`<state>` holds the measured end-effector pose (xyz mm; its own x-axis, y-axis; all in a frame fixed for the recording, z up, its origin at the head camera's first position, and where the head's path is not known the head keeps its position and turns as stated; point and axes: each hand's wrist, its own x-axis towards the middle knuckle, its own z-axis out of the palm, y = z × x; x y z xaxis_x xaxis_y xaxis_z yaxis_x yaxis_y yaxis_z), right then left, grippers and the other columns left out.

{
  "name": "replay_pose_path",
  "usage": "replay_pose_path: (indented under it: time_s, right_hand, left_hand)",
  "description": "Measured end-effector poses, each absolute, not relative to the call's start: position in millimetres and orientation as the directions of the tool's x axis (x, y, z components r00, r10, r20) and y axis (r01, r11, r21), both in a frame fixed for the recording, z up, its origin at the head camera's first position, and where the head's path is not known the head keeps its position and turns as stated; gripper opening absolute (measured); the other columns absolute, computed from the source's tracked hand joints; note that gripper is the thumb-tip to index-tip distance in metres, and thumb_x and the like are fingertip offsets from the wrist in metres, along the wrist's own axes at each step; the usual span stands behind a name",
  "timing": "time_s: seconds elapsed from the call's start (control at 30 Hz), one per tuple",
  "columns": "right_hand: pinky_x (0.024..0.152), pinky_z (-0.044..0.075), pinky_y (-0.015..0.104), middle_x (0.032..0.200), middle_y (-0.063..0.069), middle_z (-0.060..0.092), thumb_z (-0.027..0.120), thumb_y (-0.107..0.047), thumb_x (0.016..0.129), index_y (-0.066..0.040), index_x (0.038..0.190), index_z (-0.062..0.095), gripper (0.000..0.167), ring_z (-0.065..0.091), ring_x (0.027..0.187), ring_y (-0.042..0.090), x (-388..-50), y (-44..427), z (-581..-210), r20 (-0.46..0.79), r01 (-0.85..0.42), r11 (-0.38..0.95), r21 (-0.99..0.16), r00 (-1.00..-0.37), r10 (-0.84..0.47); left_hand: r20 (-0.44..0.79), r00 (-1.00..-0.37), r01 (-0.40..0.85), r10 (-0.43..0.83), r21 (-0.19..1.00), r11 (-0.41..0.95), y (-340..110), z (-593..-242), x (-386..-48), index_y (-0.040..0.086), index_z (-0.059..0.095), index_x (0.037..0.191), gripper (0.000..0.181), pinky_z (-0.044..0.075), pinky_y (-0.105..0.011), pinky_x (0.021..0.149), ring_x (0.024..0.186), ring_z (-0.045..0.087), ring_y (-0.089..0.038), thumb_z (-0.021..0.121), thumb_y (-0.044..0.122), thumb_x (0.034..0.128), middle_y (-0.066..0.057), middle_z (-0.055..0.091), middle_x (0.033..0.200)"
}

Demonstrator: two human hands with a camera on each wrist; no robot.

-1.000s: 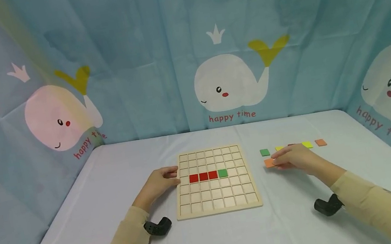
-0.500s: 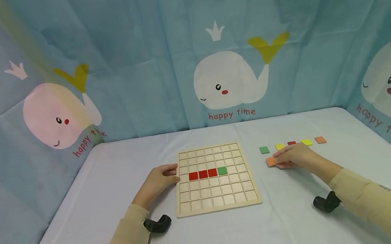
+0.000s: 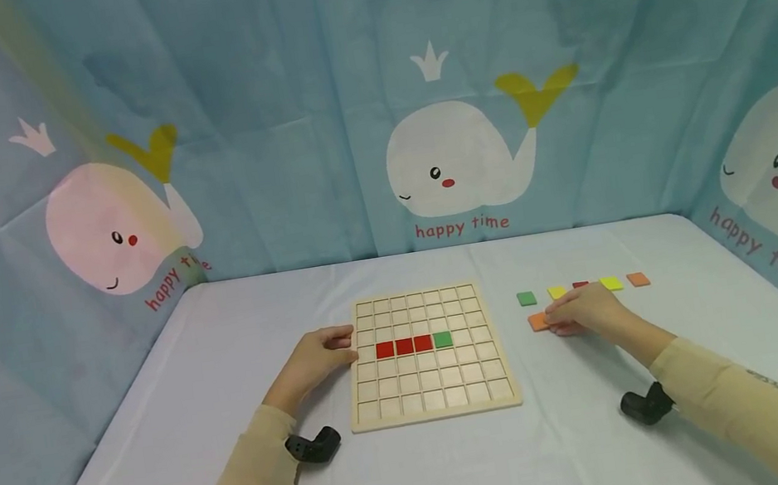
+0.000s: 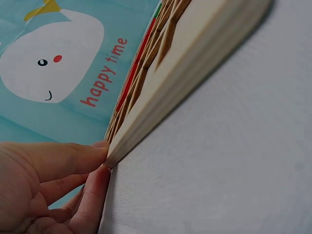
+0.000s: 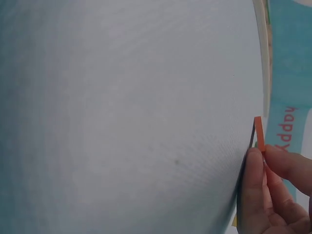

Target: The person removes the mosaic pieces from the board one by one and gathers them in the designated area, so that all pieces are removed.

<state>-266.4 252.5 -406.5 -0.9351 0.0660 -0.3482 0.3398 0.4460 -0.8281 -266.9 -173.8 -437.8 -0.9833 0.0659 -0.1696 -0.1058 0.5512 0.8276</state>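
Note:
My left hand [image 3: 312,363] rests against the left edge of the wooden grid board [image 3: 416,420], thumb and fingers touching its rim with a gap between them. In the left wrist view, the left fingertips [image 4: 100,151] meet the board's edge [image 4: 161,102] near a far corner. Three red tiles [image 3: 405,346] and a green tile [image 3: 443,339] lie in one row of the grid. Right of the board, my right hand [image 3: 588,309] pinches an orange tile [image 3: 538,322] between thumb and fingers; the right wrist view shows this orange tile [image 5: 259,132] tilted just off the tablecloth.
Behind the right hand lies a row of loose tiles: green [image 3: 527,299], yellow [image 3: 557,293], partly hidden red [image 3: 580,284], another yellow [image 3: 611,284] and orange [image 3: 638,279]. A whale-print curtain [image 3: 276,192] walls off the white table [image 3: 431,471] at back and sides.
The right hand, with the orange tile, shifted very slightly right early on and then stayed almost still. The left hand stays at the board's edge. The head view tilted a little.

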Motion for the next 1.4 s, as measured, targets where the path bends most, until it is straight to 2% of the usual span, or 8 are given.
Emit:
replay_pose_path:
  time_s: [0.3,0.5,0.67,0.8,0.9,1.03,1.17,1.4]
  right_hand:
    - [0.062,0.055,0.019,0.076,0.001,0.073,0.073,-0.008,0.088,0.013,0.116,0.067,0.035,0.067,0.061,0.005,-267.5,250.8,-405.4,-0.357,0.356,0.527,-0.772,-0.928,0.104]
    - [0.062,0.056,0.02,0.079,0.002,0.073,0.073,-0.006,0.087,0.011,0.112,0.069,0.031,0.066,0.06,0.005,-269.2,247.8,-401.7,-0.357,0.355,0.542,-0.762,-0.928,0.107]
    - [0.06,0.055,0.019,0.074,0.001,0.071,0.074,-0.007,0.087,0.01,0.109,0.071,0.028,0.065,0.057,0.005,-272.5,246.1,-401.4,-0.371,0.371,0.555,-0.744,-0.921,0.118]
    - [0.061,0.055,0.02,0.071,-0.001,0.071,0.076,-0.01,0.085,0.008,0.11,0.07,0.032,0.066,0.058,0.006,-275.0,247.9,-400.0,-0.386,0.386,0.564,-0.73,-0.914,0.127]
    - [0.065,0.054,0.022,0.076,-0.002,0.072,0.077,-0.017,0.085,0.005,0.113,0.07,0.037,0.065,0.064,0.007,-275.4,246.8,-393.4,-0.362,0.356,0.602,-0.715,-0.925,0.117]
    - [0.07,0.054,0.024,0.083,-0.001,0.074,0.073,-0.023,0.089,0.003,0.115,0.07,0.037,0.064,0.07,0.008,-272.1,231.1,-381.7,-0.308,0.274,0.623,-0.732,-0.95,0.056]
    - [0.073,0.058,0.026,0.084,0.002,0.076,0.072,-0.02,0.09,0.003,0.113,0.071,0.033,0.068,0.07,0.008,-269.1,205.0,-378.2,-0.3,0.244,0.57,-0.784,-0.954,-0.004]
    - [0.068,0.057,0.026,0.081,0.004,0.077,0.076,-0.017,0.087,0.001,0.108,0.074,0.028,0.072,0.069,0.009,-271.2,172.1,-385.7,-0.305,0.239,0.527,-0.816,-0.952,-0.04]
  left_hand:
    - [-0.177,-0.982,-0.117,0.058,0.826,0.552,-172.9,-438.8,-267.0,0.008,0.058,0.139,0.053,0.045,-0.043,0.104,0.119,0.058,-0.026,0.073,0.015,0.0885,-0.012,0.067,0.122]
    - [-0.174,-0.983,-0.115,0.057,0.829,0.548,-174.2,-438.9,-268.4,0.007,0.058,0.139,0.053,0.044,-0.044,0.105,0.119,0.058,-0.027,0.073,0.015,0.0882,-0.012,0.068,0.122]
    - [-0.177,-0.983,-0.119,0.056,0.834,0.538,-175.0,-440.2,-268.5,0.007,0.058,0.139,0.053,0.044,-0.044,0.105,0.12,0.058,-0.027,0.073,0.014,0.088,-0.013,0.067,0.123]
    - [-0.176,-0.983,-0.118,0.058,0.834,0.538,-174.5,-440.5,-268.6,0.007,0.058,0.139,0.053,0.044,-0.043,0.104,0.118,0.058,-0.026,0.073,0.014,0.0881,-0.012,0.067,0.122]
    - [-0.176,-0.983,-0.117,0.059,0.833,0.541,-174.4,-440.0,-269.0,0.007,0.058,0.139,0.053,0.044,-0.043,0.104,0.118,0.058,-0.025,0.072,0.014,0.0886,-0.012,0.067,0.122]
    - [-0.175,-0.983,-0.114,0.06,0.828,0.549,-175.4,-438.8,-269.6,0.007,0.057,0.14,0.054,0.044,-0.043,0.105,0.12,0.057,-0.026,0.072,0.015,0.0887,-0.012,0.067,0.123]
    - [-0.171,-0.983,-0.109,0.062,0.827,0.552,-176.5,-438.3,-269.7,0.007,0.058,0.139,0.054,0.044,-0.043,0.105,0.119,0.058,-0.026,0.072,0.014,0.0883,-0.013,0.067,0.122]
    - [-0.167,-0.983,-0.096,0.08,0.829,0.55,-175.6,-439.4,-269.1,0.006,0.058,0.139,0.053,0.044,-0.042,0.104,0.119,0.058,-0.026,0.072,0.014,0.0883,-0.013,0.067,0.122]
